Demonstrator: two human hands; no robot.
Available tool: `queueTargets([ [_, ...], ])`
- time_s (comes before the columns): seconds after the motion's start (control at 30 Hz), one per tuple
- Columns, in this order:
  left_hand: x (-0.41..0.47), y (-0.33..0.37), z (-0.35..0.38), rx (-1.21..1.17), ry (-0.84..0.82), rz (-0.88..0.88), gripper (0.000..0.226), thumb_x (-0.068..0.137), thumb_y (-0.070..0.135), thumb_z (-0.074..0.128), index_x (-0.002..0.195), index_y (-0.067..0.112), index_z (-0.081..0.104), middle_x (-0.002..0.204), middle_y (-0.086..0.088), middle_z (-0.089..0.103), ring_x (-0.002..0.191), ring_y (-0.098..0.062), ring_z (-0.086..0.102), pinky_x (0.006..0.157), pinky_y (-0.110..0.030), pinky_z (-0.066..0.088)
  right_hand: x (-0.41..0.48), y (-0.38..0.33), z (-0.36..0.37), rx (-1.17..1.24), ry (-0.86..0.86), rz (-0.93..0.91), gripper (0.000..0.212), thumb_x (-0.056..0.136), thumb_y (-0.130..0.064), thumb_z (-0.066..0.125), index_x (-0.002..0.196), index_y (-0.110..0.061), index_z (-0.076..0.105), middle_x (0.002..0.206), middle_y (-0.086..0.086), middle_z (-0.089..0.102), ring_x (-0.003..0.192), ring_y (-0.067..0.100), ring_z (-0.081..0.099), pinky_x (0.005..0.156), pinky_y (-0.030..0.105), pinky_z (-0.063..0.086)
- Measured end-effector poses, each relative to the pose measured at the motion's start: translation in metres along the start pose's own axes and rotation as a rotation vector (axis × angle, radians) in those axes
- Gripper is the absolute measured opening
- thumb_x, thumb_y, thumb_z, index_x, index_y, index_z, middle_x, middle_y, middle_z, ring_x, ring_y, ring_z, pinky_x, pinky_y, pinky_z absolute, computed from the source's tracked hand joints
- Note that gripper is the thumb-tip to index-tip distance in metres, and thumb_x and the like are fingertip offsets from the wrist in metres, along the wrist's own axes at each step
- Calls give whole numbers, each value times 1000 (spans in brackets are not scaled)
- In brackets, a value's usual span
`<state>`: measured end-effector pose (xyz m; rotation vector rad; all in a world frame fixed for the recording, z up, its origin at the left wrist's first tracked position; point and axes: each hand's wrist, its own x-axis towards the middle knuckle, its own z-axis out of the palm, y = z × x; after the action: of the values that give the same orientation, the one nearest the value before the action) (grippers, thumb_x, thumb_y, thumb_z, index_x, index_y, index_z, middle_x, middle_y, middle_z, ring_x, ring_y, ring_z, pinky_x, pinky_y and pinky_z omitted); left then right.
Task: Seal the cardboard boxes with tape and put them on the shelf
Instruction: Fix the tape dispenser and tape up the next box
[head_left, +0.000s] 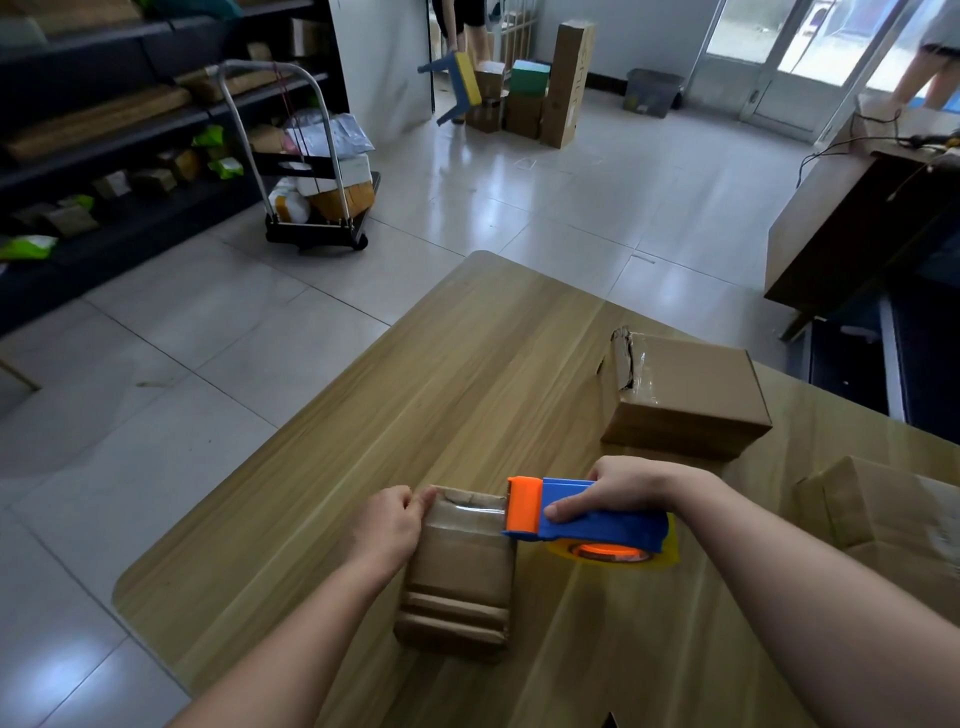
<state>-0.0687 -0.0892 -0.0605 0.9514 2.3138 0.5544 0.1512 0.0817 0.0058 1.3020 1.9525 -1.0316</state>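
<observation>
A small cardboard box (460, 571) lies on the wooden table (467, 374) in front of me. My left hand (392, 525) grips its far left corner. My right hand (618, 491) holds a blue and orange tape dispenser (587, 519). The dispenser's orange head rests at the box's far right edge, and shiny tape shows across the far end of the box top. A larger taped cardboard box (685, 395) sits further back on the right. A third box (883, 509) lies at the right edge. Dark shelves (104, 130) holding parcels stand at the far left.
A loaded hand trolley (317, 187) stands on the tiled floor near the shelves. A person at the back holds a blue and yellow stool (457, 85) next to stacked cartons (535, 88). A wooden desk (857, 218) stands at the right, and another person is by the glass doors.
</observation>
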Motion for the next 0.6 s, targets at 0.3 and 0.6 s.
queueTargets([
  [0.3, -23, 3, 29, 649, 34, 757, 62, 94, 55, 31, 133, 14, 56, 142, -4, 52, 132, -18, 47, 107, -45, 24, 0, 1, 2, -4, -1, 1, 85, 62, -79, 69, 119, -19, 54, 114, 2, 64, 100, 19, 63, 93, 35, 53],
  [0.6, -27, 8, 22, 764, -227, 635, 104, 64, 86, -9, 144, 21, -27, 153, 2, -34, 141, -14, -32, 115, -48, -17, -3, 11, 7, 26, 4, -55, 83, 56, -84, 68, 108, -19, 62, 106, 1, 68, 95, 18, 65, 89, 35, 52],
])
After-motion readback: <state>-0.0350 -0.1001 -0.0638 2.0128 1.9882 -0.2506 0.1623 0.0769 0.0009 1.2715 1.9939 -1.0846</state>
